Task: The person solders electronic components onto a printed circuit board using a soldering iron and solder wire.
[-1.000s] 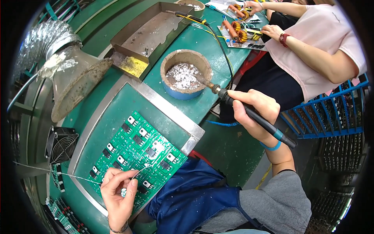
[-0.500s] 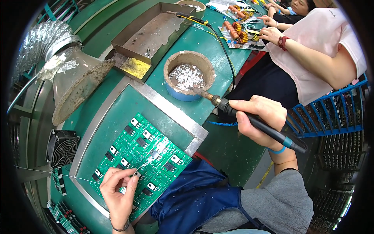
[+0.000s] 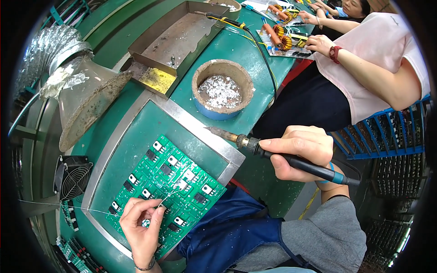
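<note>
no packages, no labels, no signs, no screens in view on the bench

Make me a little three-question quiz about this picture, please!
1. True or false: the right hand holds a soldering iron.
2. What does the left hand pinch? A) wire B) spoon
3. What colour is the circuit board?

Key: 1 true. 2 A, a thin solder wire. 3 green.

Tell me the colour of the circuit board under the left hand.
The flat rectangular circuit board is green, carrying small black and white parts; the head view shows it.
</note>
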A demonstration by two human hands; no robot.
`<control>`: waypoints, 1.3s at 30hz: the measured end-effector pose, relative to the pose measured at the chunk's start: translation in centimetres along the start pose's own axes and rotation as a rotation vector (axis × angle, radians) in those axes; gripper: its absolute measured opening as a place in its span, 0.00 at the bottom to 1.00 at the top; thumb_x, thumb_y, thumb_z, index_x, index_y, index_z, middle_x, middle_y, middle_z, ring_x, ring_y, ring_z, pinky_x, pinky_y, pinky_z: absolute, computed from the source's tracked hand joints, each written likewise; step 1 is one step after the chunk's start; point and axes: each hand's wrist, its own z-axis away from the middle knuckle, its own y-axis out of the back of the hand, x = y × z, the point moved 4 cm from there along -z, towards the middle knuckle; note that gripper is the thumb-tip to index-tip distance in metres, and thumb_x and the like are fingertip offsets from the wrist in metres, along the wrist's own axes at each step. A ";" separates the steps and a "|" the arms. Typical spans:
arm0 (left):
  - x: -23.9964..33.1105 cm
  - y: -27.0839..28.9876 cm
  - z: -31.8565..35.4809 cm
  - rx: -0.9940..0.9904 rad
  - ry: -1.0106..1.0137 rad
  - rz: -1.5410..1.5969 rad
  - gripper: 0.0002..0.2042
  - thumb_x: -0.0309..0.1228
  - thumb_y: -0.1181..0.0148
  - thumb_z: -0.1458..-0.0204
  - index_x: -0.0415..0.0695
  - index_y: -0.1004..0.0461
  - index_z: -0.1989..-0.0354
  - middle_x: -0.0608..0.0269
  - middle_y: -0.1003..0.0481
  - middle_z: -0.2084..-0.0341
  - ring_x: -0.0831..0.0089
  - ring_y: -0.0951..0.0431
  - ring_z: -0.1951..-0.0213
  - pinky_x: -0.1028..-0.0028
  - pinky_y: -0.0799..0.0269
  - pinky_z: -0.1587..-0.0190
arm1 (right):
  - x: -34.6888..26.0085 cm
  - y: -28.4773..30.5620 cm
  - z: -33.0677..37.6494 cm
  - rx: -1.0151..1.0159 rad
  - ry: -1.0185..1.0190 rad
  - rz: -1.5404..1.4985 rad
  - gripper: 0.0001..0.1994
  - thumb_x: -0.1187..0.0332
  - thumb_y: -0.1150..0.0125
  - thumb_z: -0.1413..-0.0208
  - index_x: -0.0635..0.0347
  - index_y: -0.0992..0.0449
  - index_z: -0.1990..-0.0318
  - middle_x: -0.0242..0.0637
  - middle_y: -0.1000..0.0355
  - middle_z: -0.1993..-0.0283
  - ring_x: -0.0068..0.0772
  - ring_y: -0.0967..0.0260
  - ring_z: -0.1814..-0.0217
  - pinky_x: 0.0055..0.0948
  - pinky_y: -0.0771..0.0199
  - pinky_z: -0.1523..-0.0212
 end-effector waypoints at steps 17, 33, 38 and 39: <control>-0.1 0.2 0.5 -0.002 -0.052 -0.058 0.04 0.20 0.33 0.48 0.37 0.22 0.65 0.69 0.34 0.71 0.84 0.34 0.71 0.84 0.37 0.71 | -0.3 -0.8 0.5 0.085 0.134 -0.111 0.15 0.78 0.31 0.60 0.65 0.17 0.60 0.34 0.28 0.80 0.26 0.33 0.83 0.23 0.35 0.84; 0.0 -0.3 0.7 0.010 -0.050 0.052 0.04 0.19 0.34 0.48 0.36 0.24 0.67 0.69 0.34 0.71 0.85 0.34 0.72 0.84 0.38 0.72 | -0.3 -0.7 1.2 0.144 0.136 -0.125 0.12 0.75 0.30 0.59 0.60 0.19 0.63 0.31 0.30 0.80 0.29 0.31 0.82 0.26 0.28 0.81; -0.3 -0.1 0.6 0.011 -0.051 0.040 0.05 0.20 0.33 0.48 0.36 0.24 0.67 0.69 0.34 0.71 0.84 0.33 0.72 0.84 0.38 0.72 | -0.4 -0.3 0.9 0.118 0.141 -0.126 0.14 0.79 0.32 0.60 0.66 0.17 0.60 0.34 0.27 0.79 0.26 0.32 0.84 0.22 0.32 0.84; -0.4 -0.1 0.7 0.012 -0.046 0.037 0.05 0.20 0.33 0.48 0.36 0.24 0.66 0.69 0.34 0.71 0.84 0.33 0.72 0.84 0.37 0.71 | -0.4 -0.2 0.8 0.119 0.139 -0.115 0.14 0.79 0.32 0.60 0.66 0.17 0.60 0.34 0.27 0.80 0.26 0.32 0.84 0.23 0.33 0.84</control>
